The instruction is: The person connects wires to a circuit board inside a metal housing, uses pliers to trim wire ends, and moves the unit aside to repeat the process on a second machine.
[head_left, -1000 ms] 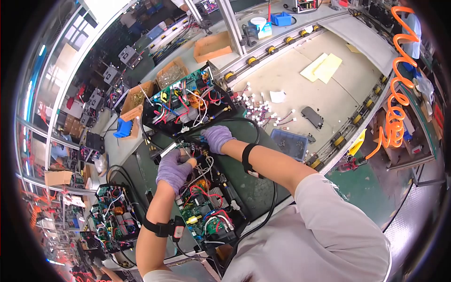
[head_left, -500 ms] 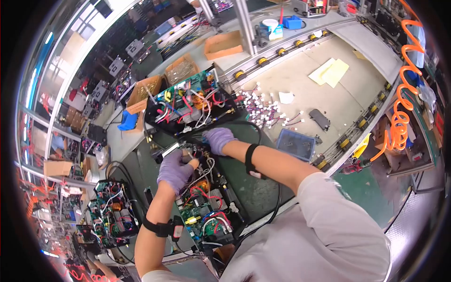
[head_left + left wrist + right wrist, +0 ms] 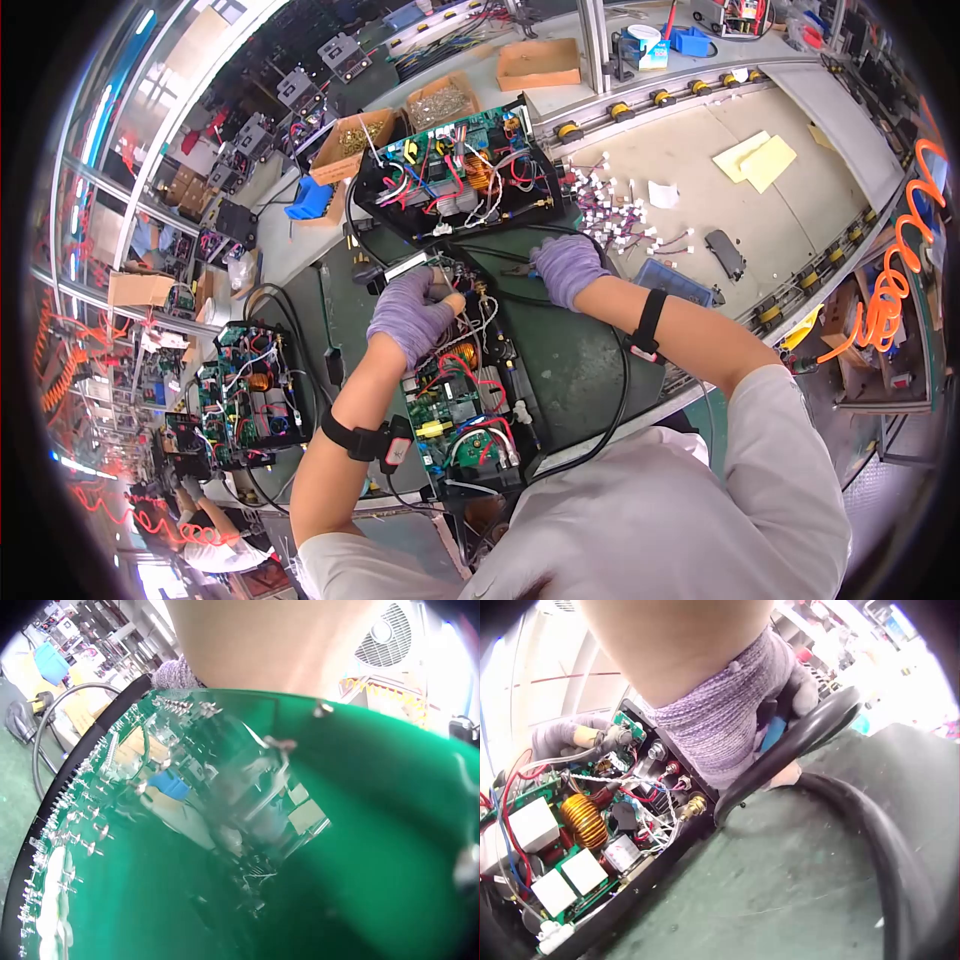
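1. Purple knitted glove on my left hand [image 3: 408, 315]: fingers curled at the far end of the open black-cased unit with a green circuit board [image 3: 460, 405], bare thumb tip out. It pinches a grey, stubby cable end [image 3: 618, 738] there.
2. Pale rectangular plate [image 3: 407, 265] sits just beyond those fingers.
3. My right hand [image 3: 570, 272], same purple glove, is closed around a small hand tool with a blue handle [image 3: 774, 733]; tool tip points toward the unit, apart from it. Exact tool type, can't tell.
4. Unit lies on the dark green work surface [image 3: 575, 370], between my forearms. Orange-copper wound coil [image 3: 584, 821], white blocks, red and white wires inside; brass-coloured threaded fitting [image 3: 695, 805] at the edge.
5. Thick black rubber cable [image 3: 810, 735] loops by my right hand and over the surface.
6. Second open unit with tangled wires [image 3: 460, 170] lies beyond the first; third open unit [image 3: 255, 395] lies off to the left.
7. Loose white-plugged connectors [image 3: 615, 215] scattered past my right hand, near a blue plastic tray [image 3: 675, 282].
8. Left wrist view: mostly glossy green panel [image 3: 187, 877] with metal pins; hand mostly hidden.
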Action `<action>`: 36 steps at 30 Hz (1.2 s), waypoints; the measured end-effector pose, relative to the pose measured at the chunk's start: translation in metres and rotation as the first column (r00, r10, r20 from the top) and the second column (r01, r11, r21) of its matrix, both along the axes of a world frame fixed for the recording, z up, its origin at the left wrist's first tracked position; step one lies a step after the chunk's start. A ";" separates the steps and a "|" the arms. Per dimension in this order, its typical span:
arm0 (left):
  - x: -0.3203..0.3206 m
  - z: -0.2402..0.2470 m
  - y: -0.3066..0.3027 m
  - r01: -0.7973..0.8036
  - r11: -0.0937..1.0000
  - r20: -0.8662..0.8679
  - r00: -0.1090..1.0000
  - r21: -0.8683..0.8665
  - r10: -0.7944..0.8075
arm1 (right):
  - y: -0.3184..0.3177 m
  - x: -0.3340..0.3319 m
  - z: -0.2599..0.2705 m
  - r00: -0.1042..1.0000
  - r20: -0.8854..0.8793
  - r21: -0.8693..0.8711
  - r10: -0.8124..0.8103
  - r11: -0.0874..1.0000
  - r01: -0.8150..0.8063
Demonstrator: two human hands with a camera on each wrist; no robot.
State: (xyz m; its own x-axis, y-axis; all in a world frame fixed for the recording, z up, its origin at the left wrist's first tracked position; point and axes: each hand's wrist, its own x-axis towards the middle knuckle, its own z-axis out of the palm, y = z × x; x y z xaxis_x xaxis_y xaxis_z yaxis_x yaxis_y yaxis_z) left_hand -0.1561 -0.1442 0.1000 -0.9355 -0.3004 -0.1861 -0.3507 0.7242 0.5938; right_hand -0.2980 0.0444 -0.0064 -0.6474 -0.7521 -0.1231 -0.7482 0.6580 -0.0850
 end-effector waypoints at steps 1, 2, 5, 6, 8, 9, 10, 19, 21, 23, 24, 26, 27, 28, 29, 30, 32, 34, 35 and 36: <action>-0.001 0.001 0.001 -0.003 1.000 0.004 1.000 0.003 0.003 | -0.001 -0.001 -0.002 1.000 0.005 0.003 0.016 1.000 -0.017; 0.000 0.001 0.000 -0.003 1.000 0.007 1.000 0.006 0.003 | -0.002 -0.002 -0.005 0.999 0.035 0.015 0.016 1.000 -0.016; 0.000 0.001 -0.001 -0.021 1.000 0.001 1.000 0.017 0.021 | 0.005 0.000 0.014 0.994 0.105 0.028 -0.006 1.000 0.004; 0.000 0.001 -0.001 -0.015 1.000 -0.009 1.000 0.015 0.015 | 0.015 0.003 0.030 0.993 0.119 0.019 -0.024 1.000 0.022; 0.000 0.001 0.000 -0.005 1.000 -0.024 1.000 0.012 0.005 | 0.038 0.011 0.057 0.987 0.142 -0.053 -0.081 0.995 0.089; 0.001 0.002 0.000 -0.004 1.000 -0.017 1.000 -0.007 0.004 | 0.054 0.015 0.067 0.981 0.152 -0.114 -0.119 0.984 0.137; 0.001 0.004 0.000 -0.002 1.000 -0.009 1.000 -0.023 0.001 | 0.069 0.015 0.071 0.974 0.164 -0.171 -0.158 0.968 0.186; -0.002 0.004 0.002 0.005 0.999 -0.031 1.000 -0.045 -0.006 | 0.206 -0.049 0.043 0.824 0.026 0.449 -0.566 0.744 0.496; -0.003 0.003 0.001 0.040 0.996 -0.019 0.999 -0.080 -0.042 | 0.222 -0.043 0.047 0.782 0.050 0.285 -0.621 0.760 0.584; -0.002 -0.001 0.001 0.032 0.999 -0.047 0.998 0.001 -0.032 | 0.232 -0.041 0.062 0.761 0.181 0.224 -0.623 0.780 0.585; -0.002 -0.001 0.001 0.019 0.999 -0.051 0.999 0.027 -0.018 | 0.233 -0.040 0.067 0.728 0.237 0.208 -0.644 0.765 0.609; -0.003 0.002 0.000 0.009 0.997 -0.045 0.999 0.071 -0.005 | 0.229 -0.035 0.077 0.715 0.283 0.162 -0.639 0.767 0.621; -0.004 0.003 -0.001 0.009 0.996 -0.032 0.999 0.090 -0.006 | 0.223 -0.027 0.080 0.739 0.274 0.134 -0.616 0.785 0.605; -0.004 0.003 -0.002 0.003 0.994 -0.015 1.000 0.107 -0.001 | 0.213 -0.017 0.083 0.764 0.268 0.107 -0.588 0.806 0.583; -0.003 0.004 -0.002 -0.010 0.992 0.005 1.000 0.122 0.009 | 0.202 -0.007 0.089 0.797 0.333 0.062 -0.504 0.855 0.515; -0.002 0.016 0.008 -0.074 0.993 0.038 0.997 0.096 0.071 | 0.189 0.005 0.095 0.822 0.396 0.012 -0.409 0.898 0.441; -0.004 0.001 -0.002 -0.057 0.997 0.012 0.998 0.047 0.057 | 0.157 0.027 0.093 0.823 0.538 -0.138 -0.183 0.944 0.300; -0.003 0.004 0.004 -0.009 0.999 -0.057 0.998 -0.036 0.007 | 0.126 0.045 0.088 0.734 0.676 -0.311 0.056 0.926 0.215; -0.002 0.004 0.005 -0.015 0.999 -0.060 0.998 -0.049 0.012 | 0.109 0.053 0.086 0.662 0.731 -0.384 0.166 0.902 0.198; -0.001 0.004 0.004 -0.017 0.998 -0.065 0.998 -0.061 0.013 | 0.090 0.059 0.078 0.623 0.760 -0.390 0.187 0.897 0.207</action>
State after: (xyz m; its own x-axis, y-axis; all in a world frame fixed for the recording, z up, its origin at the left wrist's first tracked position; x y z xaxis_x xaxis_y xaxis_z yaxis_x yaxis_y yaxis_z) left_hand -0.1568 -0.1405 0.1038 -0.9402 -0.3235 -0.1066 -0.3243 0.7548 0.5701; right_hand -0.2385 0.1347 0.0717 -0.4661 -0.8450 -0.2623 -0.2660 0.4166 -0.8693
